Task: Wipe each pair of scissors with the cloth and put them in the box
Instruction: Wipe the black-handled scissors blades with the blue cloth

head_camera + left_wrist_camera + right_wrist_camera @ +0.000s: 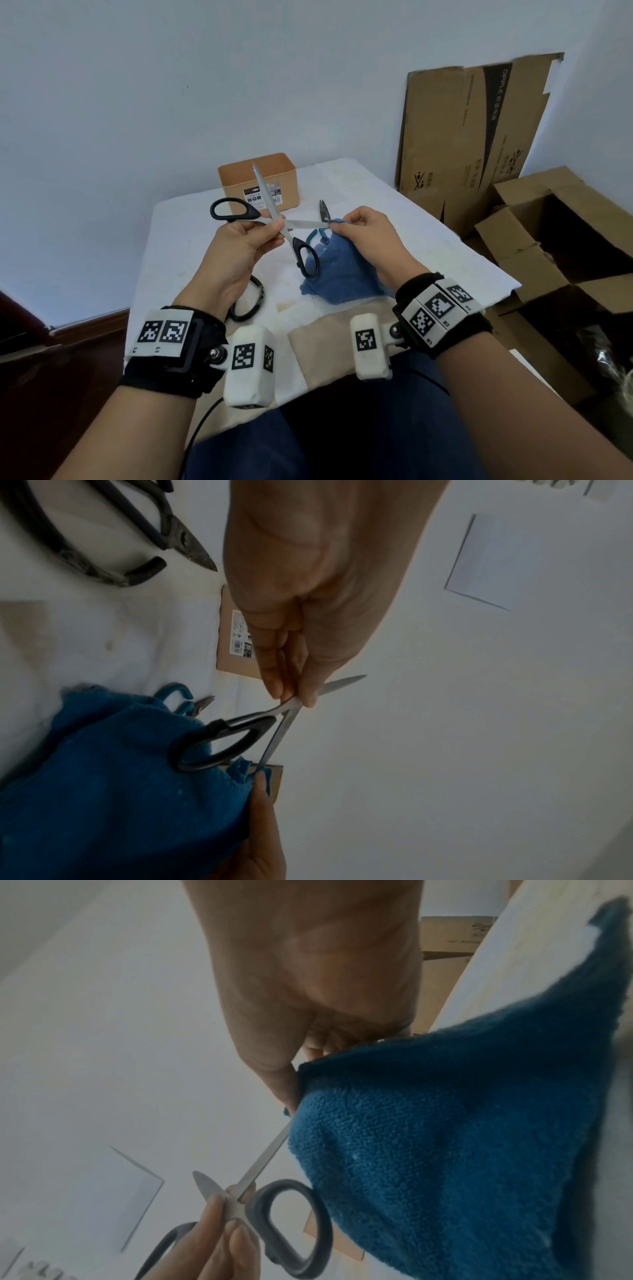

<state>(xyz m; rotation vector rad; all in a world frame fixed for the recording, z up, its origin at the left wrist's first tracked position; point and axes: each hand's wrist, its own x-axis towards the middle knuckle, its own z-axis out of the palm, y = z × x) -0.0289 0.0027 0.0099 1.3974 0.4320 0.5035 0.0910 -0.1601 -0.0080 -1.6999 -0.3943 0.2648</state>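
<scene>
I am in the wiping step: my left hand (239,246) pinches the black-handled scissors (270,219) at the pivot, blades spread wide, while my right hand (363,236) pinches the blue cloth (342,274) around the tip of the blade that points toward it. I judge the next move is to work the cloth along both blades. Then I must close them and reach past my left hand to the tan box (287,178) beyond.
</scene>
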